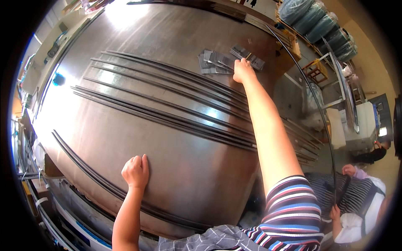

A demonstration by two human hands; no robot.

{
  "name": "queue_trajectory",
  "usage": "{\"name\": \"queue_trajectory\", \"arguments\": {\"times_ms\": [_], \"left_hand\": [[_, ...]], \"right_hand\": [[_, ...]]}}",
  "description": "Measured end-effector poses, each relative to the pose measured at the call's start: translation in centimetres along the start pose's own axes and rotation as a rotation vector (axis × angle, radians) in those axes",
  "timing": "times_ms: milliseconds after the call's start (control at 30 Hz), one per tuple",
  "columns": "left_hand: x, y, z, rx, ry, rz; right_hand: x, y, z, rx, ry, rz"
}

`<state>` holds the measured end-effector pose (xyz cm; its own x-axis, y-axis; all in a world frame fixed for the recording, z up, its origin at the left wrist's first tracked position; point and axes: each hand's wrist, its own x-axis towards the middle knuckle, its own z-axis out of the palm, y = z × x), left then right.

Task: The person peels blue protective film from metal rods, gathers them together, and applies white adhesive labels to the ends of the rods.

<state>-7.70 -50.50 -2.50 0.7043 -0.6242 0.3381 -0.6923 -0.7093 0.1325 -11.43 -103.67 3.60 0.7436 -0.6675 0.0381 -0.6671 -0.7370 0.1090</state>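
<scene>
My right hand (243, 70) is stretched far over the metal table (184, 175), its fingers closed. A small thin yellowish tip shows just beyond the fingertips; what they hold is too small to name. Left of that hand lies a loose, overlapping pile of flat grey rectangular pieces (213, 60). A second row of grey pieces (239, 52) lies just beyond the hand. My left hand (136, 171) rests as a fist on the near part of the table, with nothing visible in it. Between the hands, long thin dark strips (163, 109) run side by side across the tabletop.
More dark strips (90, 170) lie along the near left table edge. At lower right, another person (347, 196) in a striped apron holds a long dark strip (312, 83) upright along the table's right side. Wrapped rolls (310, 21) are stacked at far right.
</scene>
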Motion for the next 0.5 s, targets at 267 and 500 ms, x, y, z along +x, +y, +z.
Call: {"name": "queue_trajectory", "arguments": {"times_ms": [267, 500], "left_hand": [[0.8, 1.2, -1.6, -0.035, -0.006, -0.079], [1.3, 1.2, -2.0, -0.148, 0.041, -0.13]], "right_hand": [[-6.0, 0.3, -3.2, 0.007, 0.248, -0.173], [-32.1, -14.1, -8.3, -0.07, -0.01, -0.492]]}}
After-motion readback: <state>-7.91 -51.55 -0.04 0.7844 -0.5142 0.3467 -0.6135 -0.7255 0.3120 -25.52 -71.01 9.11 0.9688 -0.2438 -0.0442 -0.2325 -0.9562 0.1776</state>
